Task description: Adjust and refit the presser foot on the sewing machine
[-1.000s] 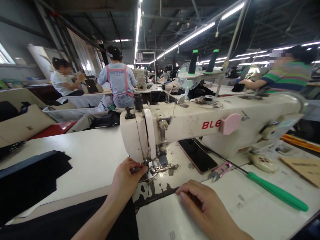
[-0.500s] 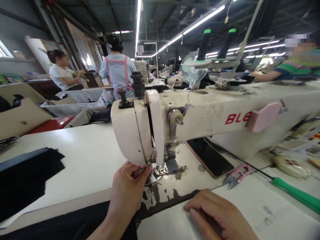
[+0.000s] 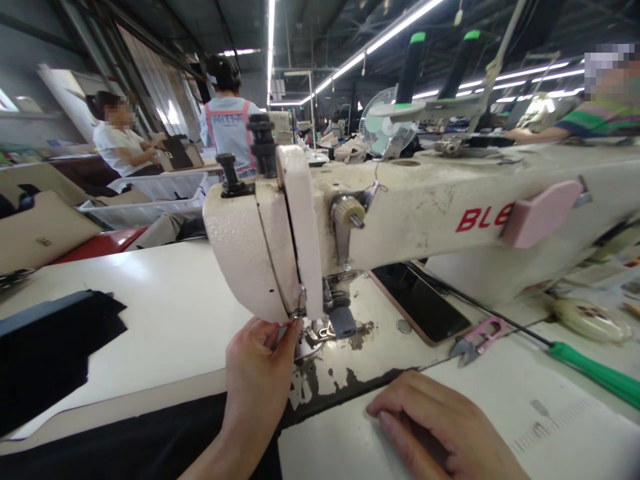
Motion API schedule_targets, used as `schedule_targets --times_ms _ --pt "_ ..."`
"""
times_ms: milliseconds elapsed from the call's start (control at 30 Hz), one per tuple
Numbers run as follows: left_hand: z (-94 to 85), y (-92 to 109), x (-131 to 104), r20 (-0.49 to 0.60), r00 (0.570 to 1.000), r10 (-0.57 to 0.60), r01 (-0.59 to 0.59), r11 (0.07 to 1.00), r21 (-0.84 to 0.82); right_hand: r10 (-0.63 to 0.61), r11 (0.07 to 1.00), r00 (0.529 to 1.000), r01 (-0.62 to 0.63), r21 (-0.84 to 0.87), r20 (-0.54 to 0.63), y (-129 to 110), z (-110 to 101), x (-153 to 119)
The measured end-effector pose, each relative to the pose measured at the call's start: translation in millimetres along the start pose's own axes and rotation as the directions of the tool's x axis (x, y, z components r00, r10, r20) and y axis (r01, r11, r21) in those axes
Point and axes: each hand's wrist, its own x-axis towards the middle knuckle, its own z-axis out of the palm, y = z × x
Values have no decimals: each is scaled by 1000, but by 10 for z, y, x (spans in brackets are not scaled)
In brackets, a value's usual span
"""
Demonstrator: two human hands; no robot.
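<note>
A cream sewing machine (image 3: 270,240) with red lettering stands before me. Beneath its head, my left hand (image 3: 265,353) is closed in a pinch right beside the needle and presser foot (image 3: 317,330). Whatever lies between thumb and forefinger is too small to make out. My right hand (image 3: 435,420) rests on the white tabletop at the front, fingers loosely bent, thumb slightly apart, holding nothing visible. Black fabric (image 3: 125,433) lies under and left of my left forearm.
Right of the needle lie a phone (image 3: 425,303), pink-handled thread snips (image 3: 480,340) and a green-handled screwdriver (image 3: 595,373). A stack of black pieces (image 3: 55,353) sits on the left. Thread cones (image 3: 410,70) stand behind the machine. Co-workers (image 3: 227,120) are farther back.
The view has shifted slightly, so the machine head appears a little higher and farther left. My left hand keeps its pinch by the needle; my right hand stays resting.
</note>
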Motion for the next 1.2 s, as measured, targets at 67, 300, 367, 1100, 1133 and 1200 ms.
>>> schedule_targets --times_ms 67,300,367,1100,1133,1200 --pt "5 4 -7 -10 1000 14 -14 1000 6 9 1000 1000 -8 30 -5 -4 -1 -4" --pt "17 2 -14 -59 996 61 -58 997 44 11 993 1000 -9 119 -12 -65 -104 227" --pt "17 4 -9 -59 996 64 -61 997 51 -29 992 993 42 116 -110 -65 -98 435" --pt "-7 34 -5 -32 999 11 -7 991 133 -19 967 977 71 243 -211 20 226 1165" --pt "-10 37 -6 -31 999 11 -7 991 132 -28 968 977 79 237 -211 27 224 1169" --pt "-17 41 -8 -28 1000 10 -6 992 127 -53 969 977 100 224 -208 48 232 1174"
